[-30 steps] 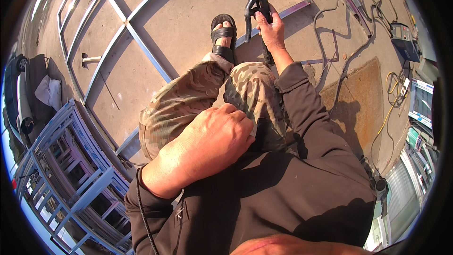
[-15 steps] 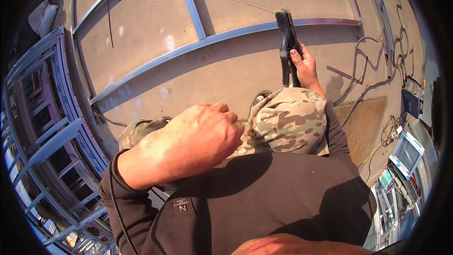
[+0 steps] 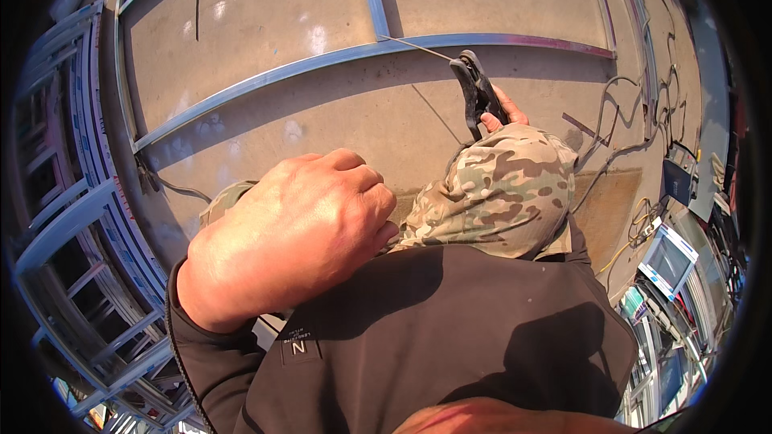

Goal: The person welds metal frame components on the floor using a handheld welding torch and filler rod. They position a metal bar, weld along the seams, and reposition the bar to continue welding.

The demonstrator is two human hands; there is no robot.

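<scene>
The right hand (image 3: 500,112) sits at about one o'clock in the view, fingers wrapped around one black welding clamp (image 3: 474,92) beyond the camouflage knee (image 3: 503,193). The clamp's long axis runs from five toward eleven o'clock, its nose meeting the grey steel frame rail (image 3: 322,60) lying on the concrete floor (image 3: 265,8). The left hand (image 3: 293,233), near centre, is curled into a loose fist holding nothing visible. Cables (image 3: 635,112) trail at three o'clock.
</scene>
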